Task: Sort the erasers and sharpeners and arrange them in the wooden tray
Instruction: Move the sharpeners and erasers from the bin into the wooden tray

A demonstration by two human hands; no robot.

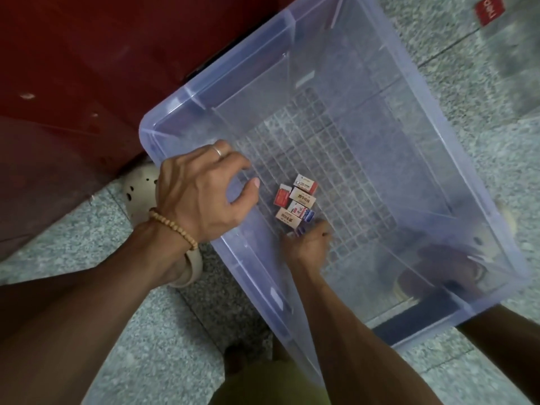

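Note:
Several small boxed erasers [298,200] lie close together on the ribbed floor of a clear plastic bin [175,103]; one is red [282,195], the others are cream with red or blue print. My right hand [309,244] reaches down inside the bin at the near end of the cluster. It is blurred, and its fingertips pinch a small blue and white piece [301,229]. Above the bin's left rim hovers my left hand [201,194], with loosely curled fingers that hold nothing. No wooden tray or sharpener can be made out.
The bin sits on a speckled stone floor [87,235]. A dark red surface [73,68] rises at the left. A beige sandal [140,185] lies under my left wrist, and a foot [467,267] shows through the bin's right wall. A red label [489,10] is at top right.

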